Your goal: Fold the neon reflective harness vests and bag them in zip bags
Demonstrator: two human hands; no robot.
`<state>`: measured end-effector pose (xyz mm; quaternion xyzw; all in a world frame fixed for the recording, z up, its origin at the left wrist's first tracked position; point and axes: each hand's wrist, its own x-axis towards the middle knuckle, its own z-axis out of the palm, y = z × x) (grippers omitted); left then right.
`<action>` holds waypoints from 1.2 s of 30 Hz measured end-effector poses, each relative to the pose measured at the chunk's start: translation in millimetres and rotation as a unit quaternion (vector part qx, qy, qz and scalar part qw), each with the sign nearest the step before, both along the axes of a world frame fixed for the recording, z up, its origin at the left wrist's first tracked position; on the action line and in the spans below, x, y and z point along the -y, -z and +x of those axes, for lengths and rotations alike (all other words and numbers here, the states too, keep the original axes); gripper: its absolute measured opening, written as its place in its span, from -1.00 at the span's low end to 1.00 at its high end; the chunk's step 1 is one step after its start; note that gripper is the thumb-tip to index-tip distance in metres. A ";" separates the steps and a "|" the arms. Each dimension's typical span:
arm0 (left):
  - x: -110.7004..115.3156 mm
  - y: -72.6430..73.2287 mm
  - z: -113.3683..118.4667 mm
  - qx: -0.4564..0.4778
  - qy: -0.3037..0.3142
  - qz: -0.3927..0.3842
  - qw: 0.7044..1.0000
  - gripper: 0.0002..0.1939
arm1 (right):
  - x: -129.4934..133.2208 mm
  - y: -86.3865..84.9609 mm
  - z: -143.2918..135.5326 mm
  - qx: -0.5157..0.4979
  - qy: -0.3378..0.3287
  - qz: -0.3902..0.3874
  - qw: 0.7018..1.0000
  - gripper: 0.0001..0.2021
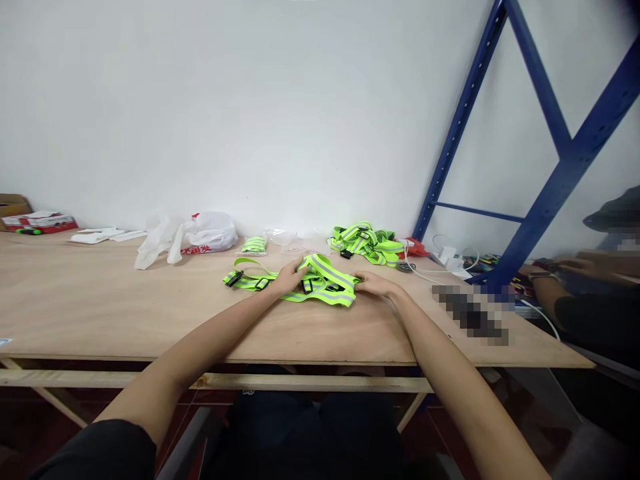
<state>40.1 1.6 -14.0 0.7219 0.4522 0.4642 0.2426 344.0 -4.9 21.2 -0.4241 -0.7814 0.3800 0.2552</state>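
Far L on the worktop (125, 307): red-and-white box (45, 223), then flat white sheets (103, 235). Next, a crumpled white plastic bag (215, 230) w/ red print, thin & creased; beside it a small clear-wrapped green bundle (254, 245), compact, approx. rectangular.

Centre, nearer the person: the hi-vis harness (327, 270), lying loose on bare wood. Flat, soft webbing, neon green w/ grey stripe; L end trails off in a curved loop w/ a hard black buckle (233, 279) & a slider (261, 284). L hand (287, 279) has its grip on the middle straps, thumb on top; R hand (376, 285) has a narrow grip on the R edge, some fingertips hidden.

Step in hand, as I read it: sorting the straps by hand, layers partly overlapped, so prob. mid-way. Next move likely calls for a light pinch & watching the loose L loop, as webbing this limp could twist or snag on hardware.

Behind, to the R: a tangled pile of similar straps (365, 243), a red item (416, 247), white cable (435, 272), then blue steel rack (457, 120), perforated upright. Far R: co-worker's dark sleeve (593, 313).
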 end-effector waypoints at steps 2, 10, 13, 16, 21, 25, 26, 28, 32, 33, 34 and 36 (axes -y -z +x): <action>-0.3 0.9 -0.3 -0.009 -0.002 0.001 1.000 -0.34 | -2.8 5.2 1.3 -0.061 0.031 -0.014 0.998 -0.80; 1.0 1.6 -0.7 -0.076 0.002 0.028 0.997 -0.36 | -10.7 -1.4 9.0 -0.446 0.186 -0.101 0.870 -0.83; 1.1 1.1 -0.4 -0.094 -0.004 0.024 0.995 -0.37 | -12.6 -2.7 8.3 -0.471 0.221 -0.121 0.845 -0.85; 0.4 1.0 0.0 -0.097 -0.012 0.020 0.995 -0.36 | -13.6 -1.6 9.9 -0.484 0.265 -0.148 0.821 -0.87; 0.9 1.3 0.6 -0.077 -0.013 0.020 0.997 -0.34 | -15.9 -0.8 19.1 -0.508 0.309 -0.136 0.793 -0.90; 1.0 1.5 -0.3 -0.058 -0.023 0.008 0.998 -0.34 | -15.7 -2.2 27.0 -0.490 0.315 -0.096 0.807 -0.81; 0.3 1.8 -0.8 -0.051 -0.024 0.006 0.998 -0.34 | -15.2 -2.8 28.2 -0.490 0.318 -0.094 0.806 -0.79; -2.1 3.2 -1.8 -0.028 -0.022 -0.005 0.999 -0.33 | -13.6 -4.3 29.6 -0.493 0.317 -0.113 0.802 -0.82; -7.4 6.0 -2.8 0.048 -0.001 -0.054 0.997 -0.33 | -8.8 -7.8 29.8 -0.485 0.258 -0.165 0.819 -0.79; -8.1 6.1 -2.6 0.068 0.004 -0.064 0.996 -0.33 | -7.7 -8.7 30.0 -0.477 0.234 -0.164 0.831 -0.74; -8.6 6.0 -2.2 0.089 0.007 -0.075 0.993 -0.34 | -7.0 -9.5 30.4 -0.468 0.212 -0.156 0.844 -0.70; -8.7 5.0 -1.3 0.142 0.011 -0.104 0.984 -0.38 | -7.1 -11.0 32.5 -0.454 0.180 -0.129 0.863 -0.65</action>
